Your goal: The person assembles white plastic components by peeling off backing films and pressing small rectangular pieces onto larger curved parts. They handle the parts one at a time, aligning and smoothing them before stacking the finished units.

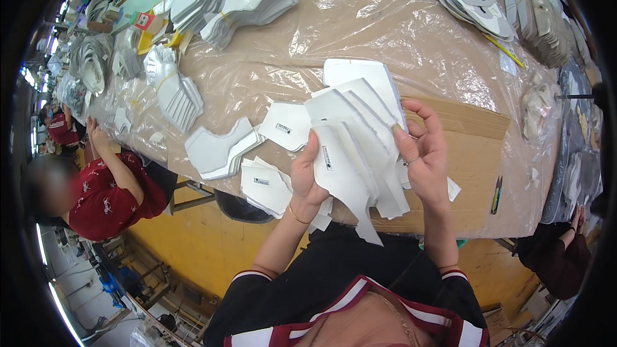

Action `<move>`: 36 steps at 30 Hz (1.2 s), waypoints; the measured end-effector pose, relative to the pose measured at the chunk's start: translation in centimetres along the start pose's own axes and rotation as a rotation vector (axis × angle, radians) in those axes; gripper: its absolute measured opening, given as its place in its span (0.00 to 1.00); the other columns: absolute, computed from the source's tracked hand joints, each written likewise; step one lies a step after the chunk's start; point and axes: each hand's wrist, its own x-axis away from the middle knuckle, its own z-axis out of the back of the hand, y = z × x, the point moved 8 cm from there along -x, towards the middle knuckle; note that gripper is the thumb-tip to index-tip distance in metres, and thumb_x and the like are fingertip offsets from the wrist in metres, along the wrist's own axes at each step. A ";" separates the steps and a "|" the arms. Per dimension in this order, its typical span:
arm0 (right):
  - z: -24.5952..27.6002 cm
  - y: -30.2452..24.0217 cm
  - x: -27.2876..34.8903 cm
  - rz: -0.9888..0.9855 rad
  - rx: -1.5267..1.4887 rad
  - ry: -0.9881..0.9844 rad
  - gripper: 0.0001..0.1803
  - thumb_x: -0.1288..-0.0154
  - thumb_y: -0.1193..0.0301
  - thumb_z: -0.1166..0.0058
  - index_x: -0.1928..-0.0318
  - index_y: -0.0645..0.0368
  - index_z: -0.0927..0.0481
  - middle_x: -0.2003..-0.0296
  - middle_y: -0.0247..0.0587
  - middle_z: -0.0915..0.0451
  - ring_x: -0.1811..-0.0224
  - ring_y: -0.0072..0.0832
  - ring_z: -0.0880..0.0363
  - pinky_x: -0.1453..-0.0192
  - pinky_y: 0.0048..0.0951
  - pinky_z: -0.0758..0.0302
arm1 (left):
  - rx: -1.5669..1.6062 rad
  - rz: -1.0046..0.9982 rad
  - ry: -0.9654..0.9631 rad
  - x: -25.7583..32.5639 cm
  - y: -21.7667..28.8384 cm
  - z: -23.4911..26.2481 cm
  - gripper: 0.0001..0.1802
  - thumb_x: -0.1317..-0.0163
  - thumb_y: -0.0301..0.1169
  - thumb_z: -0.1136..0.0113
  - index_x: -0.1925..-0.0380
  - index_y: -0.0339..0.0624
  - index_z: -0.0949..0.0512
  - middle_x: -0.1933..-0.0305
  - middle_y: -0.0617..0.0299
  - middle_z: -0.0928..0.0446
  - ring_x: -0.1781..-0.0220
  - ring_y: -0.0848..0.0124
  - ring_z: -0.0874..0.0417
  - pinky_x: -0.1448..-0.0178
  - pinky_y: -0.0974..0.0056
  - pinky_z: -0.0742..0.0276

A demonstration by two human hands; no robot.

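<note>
**Here, both hands on a fan of white cut pieces**

You hold a fanned stack of white cut pieces just above the near edge of the plastic-covered table. Your left hand is clamped on its lower left edge, thumb pressed across the front piece. Your right hand closes on the right side, fingers curled behind and thumb on top. Beside your left hand lie small white pieces with dark labels, and further left a low grey-white pile. A flat cardboard sheet lies under your right hand. A person in a red shirt sits at the table's left end.
</note>
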 end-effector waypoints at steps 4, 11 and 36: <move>-0.7 -0.7 0.6 0.028 0.038 -0.020 0.23 0.27 0.78 0.51 0.35 0.63 0.38 0.57 0.43 0.18 0.55 0.21 0.21 0.51 0.20 0.27 | 0.189 0.035 -0.104 -0.3 -0.6 -0.7 0.28 0.22 0.42 0.63 0.32 0.33 0.38 0.30 0.41 0.35 0.28 0.48 0.33 0.25 0.42 0.37; -1.7 -2.8 1.0 0.225 0.332 -0.069 0.17 0.30 0.77 0.45 0.42 0.63 0.26 0.57 0.39 0.19 0.59 0.18 0.21 0.55 0.20 0.24 | 0.218 0.018 -0.116 -0.6 -0.5 -1.2 0.28 0.21 0.43 0.66 0.33 0.32 0.37 0.30 0.38 0.36 0.28 0.44 0.33 0.25 0.39 0.38; 0.5 0.8 0.9 0.066 0.021 0.104 0.18 0.30 0.79 0.46 0.42 0.64 0.34 0.50 0.46 0.22 0.50 0.22 0.22 0.45 0.24 0.26 | 0.102 -0.071 0.142 -0.1 -0.7 1.6 0.27 0.23 0.46 0.58 0.35 0.39 0.32 0.35 0.46 0.27 0.35 0.51 0.24 0.33 0.45 0.25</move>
